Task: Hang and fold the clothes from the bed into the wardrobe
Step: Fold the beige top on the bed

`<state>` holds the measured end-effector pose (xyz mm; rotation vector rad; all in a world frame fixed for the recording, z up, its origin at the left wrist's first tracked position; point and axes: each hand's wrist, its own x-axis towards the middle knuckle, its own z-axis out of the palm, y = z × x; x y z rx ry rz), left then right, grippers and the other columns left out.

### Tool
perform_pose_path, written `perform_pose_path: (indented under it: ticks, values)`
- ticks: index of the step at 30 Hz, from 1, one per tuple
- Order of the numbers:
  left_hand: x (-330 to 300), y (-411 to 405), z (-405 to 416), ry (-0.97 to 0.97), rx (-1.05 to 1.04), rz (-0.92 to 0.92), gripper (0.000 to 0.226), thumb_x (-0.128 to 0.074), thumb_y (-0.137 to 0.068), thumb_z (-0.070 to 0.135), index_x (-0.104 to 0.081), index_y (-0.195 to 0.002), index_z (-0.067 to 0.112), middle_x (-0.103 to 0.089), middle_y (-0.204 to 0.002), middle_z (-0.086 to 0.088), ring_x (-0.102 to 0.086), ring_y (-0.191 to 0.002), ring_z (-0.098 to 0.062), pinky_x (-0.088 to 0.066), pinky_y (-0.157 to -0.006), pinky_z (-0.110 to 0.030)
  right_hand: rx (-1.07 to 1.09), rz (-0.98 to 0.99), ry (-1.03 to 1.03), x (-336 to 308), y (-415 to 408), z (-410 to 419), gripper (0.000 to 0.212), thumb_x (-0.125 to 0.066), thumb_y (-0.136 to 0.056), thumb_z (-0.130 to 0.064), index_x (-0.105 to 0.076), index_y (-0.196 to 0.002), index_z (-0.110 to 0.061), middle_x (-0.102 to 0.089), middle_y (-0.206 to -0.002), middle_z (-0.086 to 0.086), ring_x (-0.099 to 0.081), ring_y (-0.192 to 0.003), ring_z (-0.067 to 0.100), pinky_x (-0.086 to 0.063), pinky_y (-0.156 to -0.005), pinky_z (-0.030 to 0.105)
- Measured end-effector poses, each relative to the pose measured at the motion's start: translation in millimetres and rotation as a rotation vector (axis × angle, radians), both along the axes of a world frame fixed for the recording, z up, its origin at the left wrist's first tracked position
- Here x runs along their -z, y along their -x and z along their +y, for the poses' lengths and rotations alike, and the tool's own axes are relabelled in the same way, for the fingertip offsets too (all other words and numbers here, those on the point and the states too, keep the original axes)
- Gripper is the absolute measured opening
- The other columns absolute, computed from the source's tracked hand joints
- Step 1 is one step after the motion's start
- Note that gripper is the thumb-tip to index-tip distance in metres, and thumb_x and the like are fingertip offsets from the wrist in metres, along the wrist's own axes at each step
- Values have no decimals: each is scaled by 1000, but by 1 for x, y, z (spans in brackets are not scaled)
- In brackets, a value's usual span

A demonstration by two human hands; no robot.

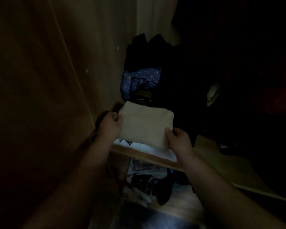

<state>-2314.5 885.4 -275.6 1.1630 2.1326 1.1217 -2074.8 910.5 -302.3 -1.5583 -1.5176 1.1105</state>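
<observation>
A folded beige garment [145, 124] is held flat over a wooden wardrobe shelf [144, 157]. My left hand [110, 125] grips its left edge, thumb on top. The near right corner is pinched by my right hand [178, 140]. Beneath the garment lies a folded white piece with a dark print [139, 147]. The scene is very dim.
Behind the garment sits a pile of dark clothes [149, 52] with a blue starry fabric [139, 79]. The wardrobe's wooden side wall [56, 80] stands at the left. A lower shelf holds mixed clothes [149, 182]. The right side is dark with hanging garments.
</observation>
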Motion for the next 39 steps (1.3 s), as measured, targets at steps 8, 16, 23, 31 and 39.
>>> perform_pose_path:
  ticks: [8, 16, 23, 31, 39]
  values:
    - [29, -8, 34, 41, 47, 286, 41, -47, -100, 37, -58, -124, 6, -62, -121, -18, -56, -109, -35, -45, -88, -38, 6, -280, -40, 29, 4, 28, 46, -52, -100, -29, -36, -58, -20, -38, -52, -3, -40, -50, 11, -29, -61, 31]
    - [21, -26, 30, -216, 404, 703, 52, -35, -96, 35, -50, -141, 14, -49, -146, -4, -36, -140, -26, -27, -117, -37, -189, -528, -591, 5, 12, 28, 55, -44, -96, -32, -43, -144, -7, -43, -148, 13, -34, -139, 27, -16, -117, 25]
    - [60, -31, 30, 32, 396, 886, 53, -44, -91, 41, -57, -137, 18, -55, -143, -6, -46, -135, -24, -28, -115, -39, -306, -750, -461, 44, 24, 24, 68, -31, -97, -48, -45, -142, 1, -43, -148, 21, -40, -139, 33, -23, -118, 36]
    - [42, -29, 26, 45, 468, 841, 70, -20, -88, 53, -41, -148, 23, -38, -156, -1, -25, -147, -20, -9, -118, -34, -323, -665, -459, 27, 2, 15, 72, -23, -98, -59, -36, -150, -10, -37, -154, 13, -30, -145, 30, -13, -122, 33]
    - [-8, -77, -16, -114, 632, 600, 61, -42, -98, 39, -22, -155, 25, -18, -163, 0, -7, -151, -19, -17, -120, -45, -62, -655, -474, -20, -73, -63, 60, -45, -96, -38, -36, -150, -12, -37, -154, 13, -29, -144, 34, -24, -117, 41]
